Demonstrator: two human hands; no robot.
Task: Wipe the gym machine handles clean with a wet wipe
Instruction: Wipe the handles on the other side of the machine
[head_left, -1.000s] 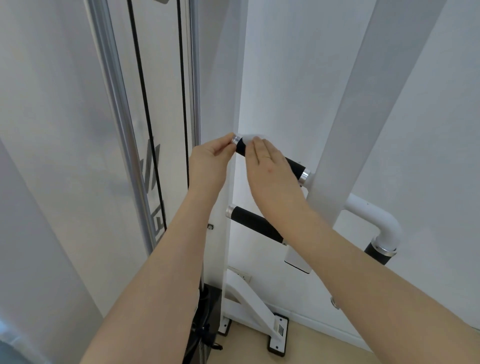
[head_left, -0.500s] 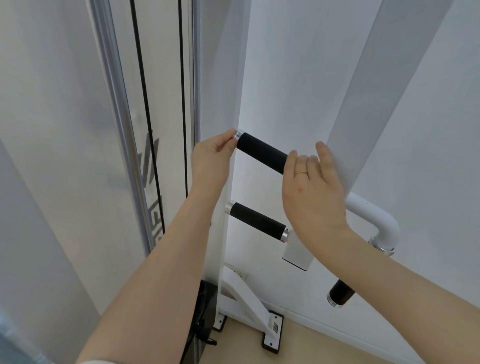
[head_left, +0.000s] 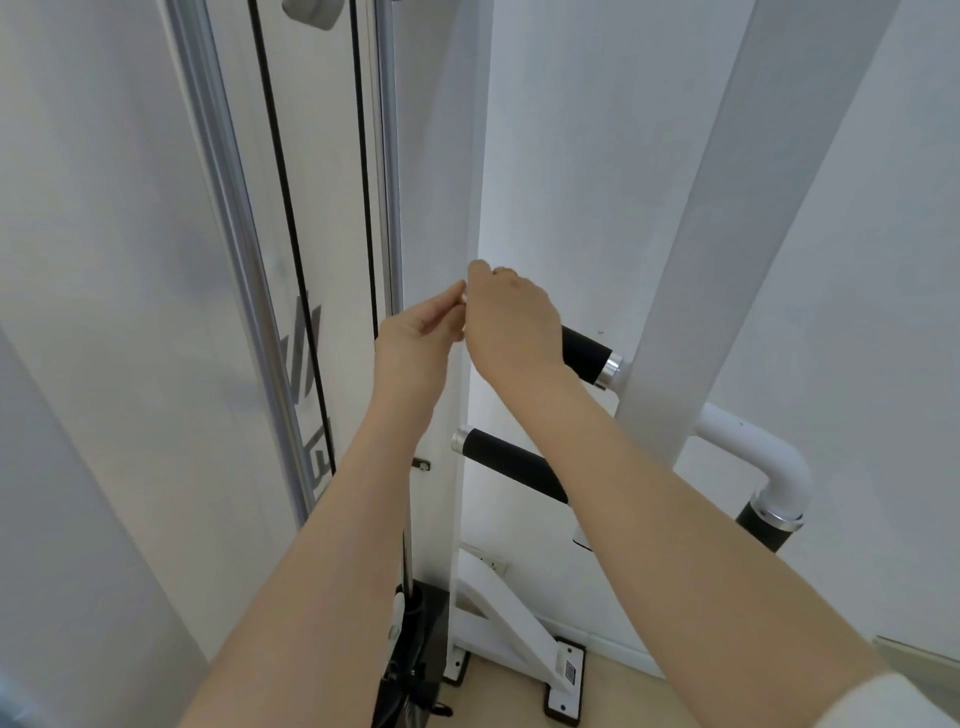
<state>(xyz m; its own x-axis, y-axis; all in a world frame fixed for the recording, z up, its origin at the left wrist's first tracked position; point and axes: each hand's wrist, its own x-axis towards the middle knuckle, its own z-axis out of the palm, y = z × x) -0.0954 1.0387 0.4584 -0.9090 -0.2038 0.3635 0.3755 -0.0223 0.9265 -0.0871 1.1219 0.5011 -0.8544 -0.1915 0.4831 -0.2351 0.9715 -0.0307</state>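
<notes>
two bare forearms reach up from the bottom of the view toward the white gym machine. below them, near the floor (head_left: 649, 696), the machine's white foot bracket (head_left: 524, 644) rests on the boards. higher up, the lower handle (head_left: 509, 462), black with a silver cap, sticks out untouched. above it the right hand (head_left: 511, 322) curls over the free end of the upper handle (head_left: 584, 353), gripping it; the wet wipe is hidden under the hand, only a pale edge showing at the fingertips. the left hand (head_left: 418, 332) pinches the handle's silver end cap with fingers and thumb. a third black grip (head_left: 763, 530) hangs at right. black cables (head_left: 291, 234) run up behind.
</notes>
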